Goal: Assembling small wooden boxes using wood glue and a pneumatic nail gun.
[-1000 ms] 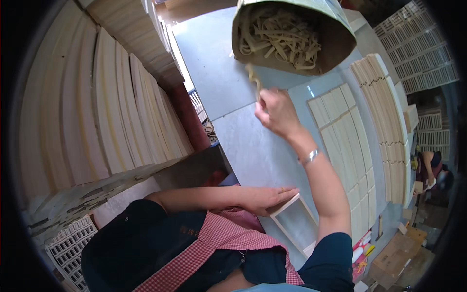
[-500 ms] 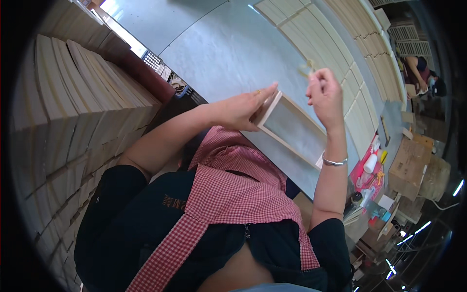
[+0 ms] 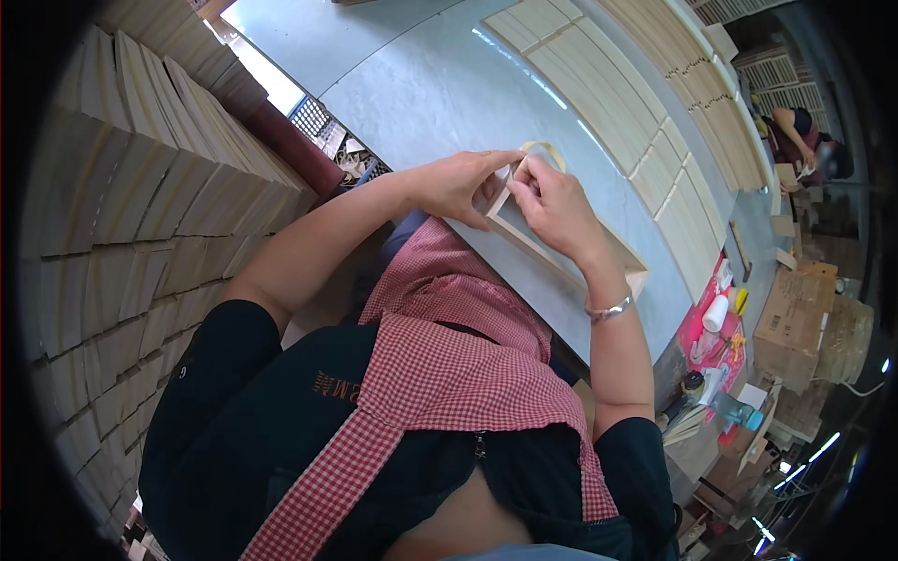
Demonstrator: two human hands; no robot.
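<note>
A shallow rectangular wooden frame (image 3: 535, 247) stands on the grey table near its front edge, with open space inside it. My left hand (image 3: 458, 187) is closed around the frame's left end, thumb on the near side and fingers on the far side. At the far left corner my right hand (image 3: 558, 204) has its fingertips pinched together. A thin yellowish strip (image 3: 554, 151) curves in a loop just beyond those fingertips, and one end seems to run into them. My right forearm crosses over the frame and hides part of its far side.
Flat pale wooden panels (image 3: 599, 89) lie in rows across the table (image 3: 430, 93). Tall stacks of wooden pieces (image 3: 140, 187) rise at left, with a blue crate (image 3: 313, 117) nearby. A white bottle (image 3: 716, 313) and cardboard box (image 3: 790, 313) are at right. Another person (image 3: 795, 140) works far right.
My right hand has moved left, from out over the table to the frame's far left corner, bringing the yellowish strip along. My left hand stays on the frame's end.
</note>
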